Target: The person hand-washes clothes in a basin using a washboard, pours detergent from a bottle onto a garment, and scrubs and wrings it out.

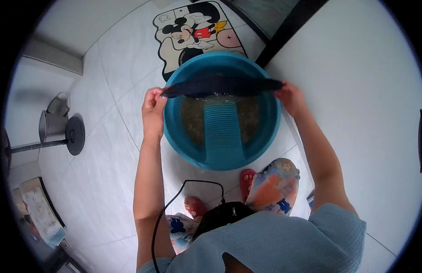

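Observation:
A dark wet cloth (222, 86) is stretched sideways over a round blue basin (174, 141). My left hand (153, 101) pinches its left end just outside the basin's rim, and my right hand (289, 96) grips the other end at the right rim. Below the cloth, murky water (192, 120) lies in the basin. A ribbed washboard (222, 127) slopes down into it from the near side. Whether the cloth's lower edge touches the water is hard to tell.
Beyond the basin lies a cartoon mat (174, 45) on the tiled floor. A white panel (365, 113) stands close on the right. At the left are a grey bin (52, 126) and a round black base (75, 136). A black cable (167, 204) hangs near my left arm.

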Motion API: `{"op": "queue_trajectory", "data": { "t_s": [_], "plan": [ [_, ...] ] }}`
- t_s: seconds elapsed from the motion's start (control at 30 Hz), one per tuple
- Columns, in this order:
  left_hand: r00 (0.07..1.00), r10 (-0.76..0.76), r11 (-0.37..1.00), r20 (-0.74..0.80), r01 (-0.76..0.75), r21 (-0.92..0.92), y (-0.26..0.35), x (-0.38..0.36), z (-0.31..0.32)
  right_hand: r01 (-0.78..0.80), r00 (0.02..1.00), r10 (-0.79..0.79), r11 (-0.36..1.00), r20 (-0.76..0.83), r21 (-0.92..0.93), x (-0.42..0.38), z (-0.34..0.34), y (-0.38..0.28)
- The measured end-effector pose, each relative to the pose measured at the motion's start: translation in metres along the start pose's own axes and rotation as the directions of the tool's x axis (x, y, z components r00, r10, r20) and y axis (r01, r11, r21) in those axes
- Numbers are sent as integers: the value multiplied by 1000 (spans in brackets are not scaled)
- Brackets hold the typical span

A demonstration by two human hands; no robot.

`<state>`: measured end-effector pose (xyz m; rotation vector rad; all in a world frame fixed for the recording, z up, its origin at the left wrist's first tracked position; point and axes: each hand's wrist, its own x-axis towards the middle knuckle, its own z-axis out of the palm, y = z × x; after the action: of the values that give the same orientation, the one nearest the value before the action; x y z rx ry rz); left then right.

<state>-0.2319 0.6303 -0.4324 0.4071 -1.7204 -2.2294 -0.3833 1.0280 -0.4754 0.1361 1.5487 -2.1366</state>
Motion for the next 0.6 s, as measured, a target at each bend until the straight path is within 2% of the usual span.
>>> {"op": "queue_trajectory", "data": {
  "t_s": [0.03,0.07,0.1,0.17,0.2,0.23,0.27,0.3,0.33,0.37,0.43,0.47,0.53,0.6],
  "plan": [
    [994,96,986,44,-101,136,1,-6,-2,1,1000,-1,1000,-3,3,-12,-1,4],
    [990,139,926,30,-141,349,-13,-13,-13,-146,989,139,971,-49,-190,-27,-1,11],
    [990,136,926,31,-138,351,-30,-23,-26,-291,957,265,884,-120,-367,-40,1,16],
    [979,195,648,52,-169,743,-65,-44,-48,-420,907,328,686,-263,-594,-55,7,39],
    [998,66,698,1,-47,714,-75,-54,-46,-424,906,331,687,-264,-591,-58,8,49],
    [996,-70,730,-46,83,679,-85,-64,-43,-499,847,464,532,-258,-684,-60,9,60],
    [996,-76,725,-46,87,683,-103,-72,-48,-537,767,584,359,-265,-763,-59,9,69],
    [978,-197,816,-69,203,541,-126,-80,-54,-541,763,591,360,-264,-760,-56,3,81],
    [945,-320,868,-70,322,379,-132,-85,-52,-418,785,599,330,-155,-846,-55,-2,92],
    [942,-329,864,-67,329,382,-139,-92,-52,-284,791,610,299,-46,-911,-55,-10,101],
    [878,-432,897,-205,442,1,-135,-102,-42,-353,761,641,278,-101,-893,-60,-5,95],
    [880,-431,898,-201,441,2,-132,-102,-40,-382,746,655,277,-118,-882,-61,-4,94],
    [861,-479,867,-173,434,-245,-126,-101,-39,-406,733,668,274,-132,-872,-58,-2,92],
    [863,-481,866,-151,442,-232,-119,-96,-42,-161,866,500,311,17,-937,-58,0,91]
  ]
}}
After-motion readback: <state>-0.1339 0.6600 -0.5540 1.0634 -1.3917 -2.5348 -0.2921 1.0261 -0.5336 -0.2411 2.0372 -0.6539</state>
